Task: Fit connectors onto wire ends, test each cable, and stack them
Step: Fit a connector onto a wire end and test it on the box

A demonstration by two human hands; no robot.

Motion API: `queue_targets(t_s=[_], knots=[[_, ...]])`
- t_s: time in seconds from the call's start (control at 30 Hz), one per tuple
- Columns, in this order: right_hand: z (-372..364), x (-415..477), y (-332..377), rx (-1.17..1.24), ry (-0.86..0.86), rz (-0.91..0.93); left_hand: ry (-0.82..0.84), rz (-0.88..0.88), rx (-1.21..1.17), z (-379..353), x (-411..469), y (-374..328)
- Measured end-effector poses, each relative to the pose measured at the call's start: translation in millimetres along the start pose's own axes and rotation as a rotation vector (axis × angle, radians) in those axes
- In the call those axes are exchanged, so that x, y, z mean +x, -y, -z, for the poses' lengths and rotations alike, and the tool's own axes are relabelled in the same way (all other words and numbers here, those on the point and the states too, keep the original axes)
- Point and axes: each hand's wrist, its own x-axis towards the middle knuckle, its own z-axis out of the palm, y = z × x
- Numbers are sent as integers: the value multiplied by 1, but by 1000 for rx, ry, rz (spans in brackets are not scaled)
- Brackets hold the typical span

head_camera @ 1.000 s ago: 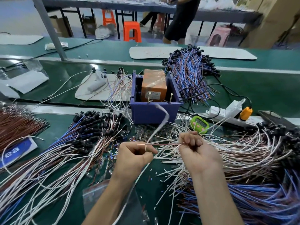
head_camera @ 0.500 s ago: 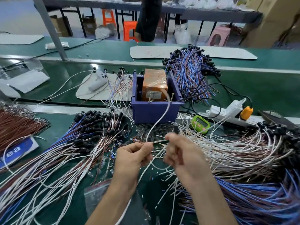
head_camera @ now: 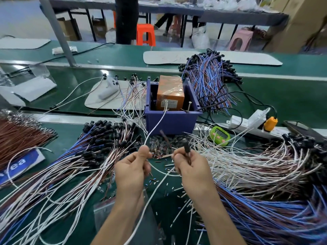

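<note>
White wire [head_camera: 155, 127]: light, limp, springy; pinch near end. Left hand [head_camera: 131, 167] pinches it; right hand [head_camera: 191, 167] grips dark connector [head_camera: 186, 147], probably; blurred.

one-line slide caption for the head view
Left hand pinches a white wire while the right hand holds a black connector before a purple bin.

Green bench [head_camera: 53, 82]; grey post [head_camera: 56, 30]; orange stool [head_camera: 145, 34], pink stool [head_camera: 240, 40] behind.
</note>
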Motion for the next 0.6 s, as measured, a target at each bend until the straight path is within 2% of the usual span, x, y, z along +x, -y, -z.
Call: queue_targets(t_s=[0.13,0.3,0.4,0.5,0.6], knots=[[13,5,-3,220,-17,-72,-50,-37,25,25,8,-8],[20,6,-7,344,-27,-120,-40,74,-394,54,18,-27],[25,5,-10,389,-66,-163,-94,72,-363,73,26,-38],[26,3,-12,295,-68,-142,-113,43,-293,83,32,-44],[21,2,-10,256,-77,-151,-70,26,-294,78,32,-44]])
